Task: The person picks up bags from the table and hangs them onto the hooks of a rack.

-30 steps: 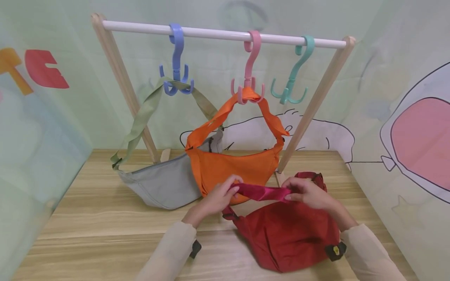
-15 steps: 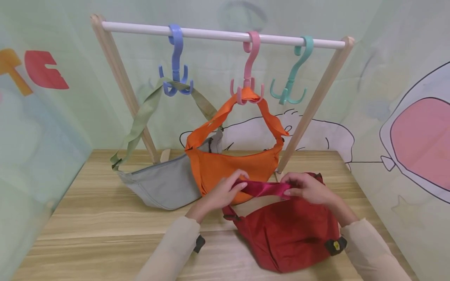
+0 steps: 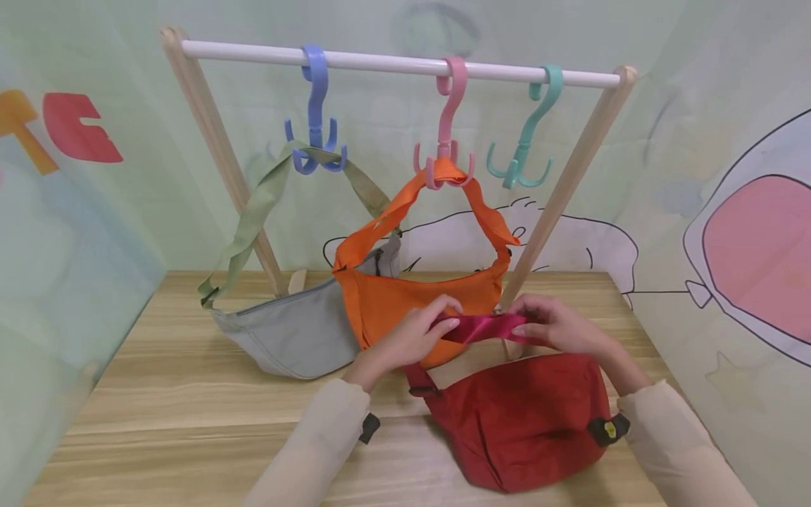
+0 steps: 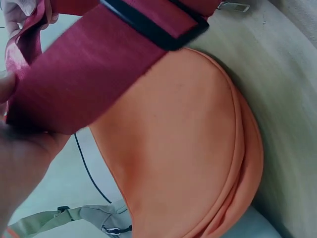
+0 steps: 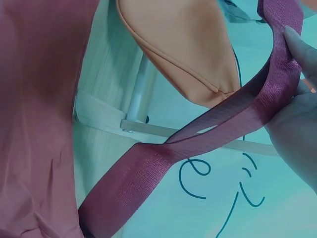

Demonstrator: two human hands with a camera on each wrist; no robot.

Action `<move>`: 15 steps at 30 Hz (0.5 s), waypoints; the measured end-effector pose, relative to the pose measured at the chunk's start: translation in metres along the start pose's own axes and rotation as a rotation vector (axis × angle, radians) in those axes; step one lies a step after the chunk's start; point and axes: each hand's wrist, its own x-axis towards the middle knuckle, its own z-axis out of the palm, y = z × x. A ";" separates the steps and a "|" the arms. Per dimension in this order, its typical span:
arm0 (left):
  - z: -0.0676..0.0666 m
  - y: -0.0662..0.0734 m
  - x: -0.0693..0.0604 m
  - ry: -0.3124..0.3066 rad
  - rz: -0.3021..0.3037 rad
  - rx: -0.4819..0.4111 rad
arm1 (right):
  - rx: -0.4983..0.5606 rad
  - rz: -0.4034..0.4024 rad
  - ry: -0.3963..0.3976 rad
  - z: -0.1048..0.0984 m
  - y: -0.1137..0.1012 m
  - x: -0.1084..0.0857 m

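A dark red bag [image 3: 519, 422] rests on the table in front of the orange bag. Its crimson strap [image 3: 484, 327] is stretched between both hands, above the bag. My left hand [image 3: 421, 334] pinches the strap at the left; my right hand [image 3: 560, 324] pinches it at the right. In the left wrist view a black buckle [image 4: 171, 42] sits on the strap near the left hand. The right wrist view shows the strap [image 5: 124, 183] running from the right hand down to the red bag's body [image 5: 39, 124].
A rack with a white rail [image 3: 380, 62] carries blue [image 3: 315, 105], pink [image 3: 451, 113] and green [image 3: 531, 134] hooks. The orange bag [image 3: 412, 303] hangs by its strap from the pink hook, the grey bag [image 3: 291, 331] from the blue one. Nothing hangs on the green hook.
Both hands have lifted the strap and moved it slightly away from the person, the left hand also shifting right. The red bag's upper right end has straightened; the hanging bags stay still.
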 end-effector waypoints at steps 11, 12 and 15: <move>-0.003 0.002 0.005 0.065 0.046 -0.009 | -0.007 0.036 -0.022 -0.006 -0.002 0.000; -0.004 0.002 0.005 0.068 0.047 -0.007 | -0.008 0.036 -0.020 -0.006 -0.002 0.000; -0.005 0.002 0.005 0.082 0.041 -0.010 | -0.010 0.038 -0.018 -0.007 -0.002 -0.001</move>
